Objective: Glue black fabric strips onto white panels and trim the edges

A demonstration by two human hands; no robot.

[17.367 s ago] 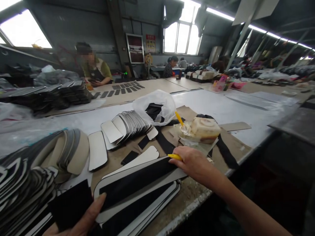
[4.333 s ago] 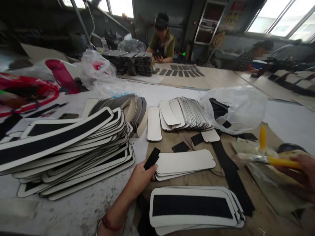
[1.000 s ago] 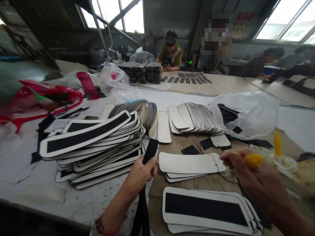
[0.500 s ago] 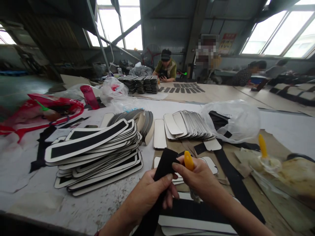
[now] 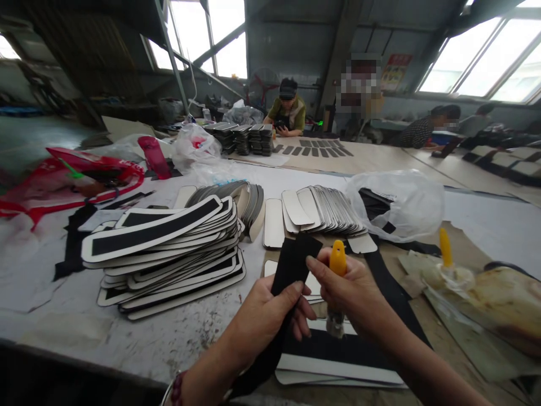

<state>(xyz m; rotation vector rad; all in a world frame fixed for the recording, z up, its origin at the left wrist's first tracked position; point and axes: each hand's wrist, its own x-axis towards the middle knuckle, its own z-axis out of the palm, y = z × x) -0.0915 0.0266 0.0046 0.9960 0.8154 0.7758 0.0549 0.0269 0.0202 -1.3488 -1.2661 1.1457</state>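
Note:
My left hand (image 5: 268, 313) is closed around a long black fabric strip (image 5: 296, 259), thumb on top, its upper end raised and its lower part hanging toward me. In my right hand (image 5: 353, 290) is a brush with a yellow handle (image 5: 338, 259); its bristle end points down. The right thumb tip is at the strip's right edge; whether it pinches the fabric I cannot tell. Beneath both hands lie white panels (image 5: 338, 369) with a black strip across them. A tall stack of curved white-edged panels with black centres (image 5: 160, 234) stands to the left.
Behind my hands are fanned white panels (image 5: 333, 211) and a clear plastic bag (image 5: 397, 208) with black pieces. At right, another yellow handle (image 5: 445, 248) stands up from a plastic-wrapped container. A red bag (image 5: 71, 186) lies far left. A person (image 5: 289, 110) sits across the table.
My right hand has moved slightly right and up with the brush, which hangs more upright. The strip's raised end has shifted up and right with my left hand. The view has tilted slightly.

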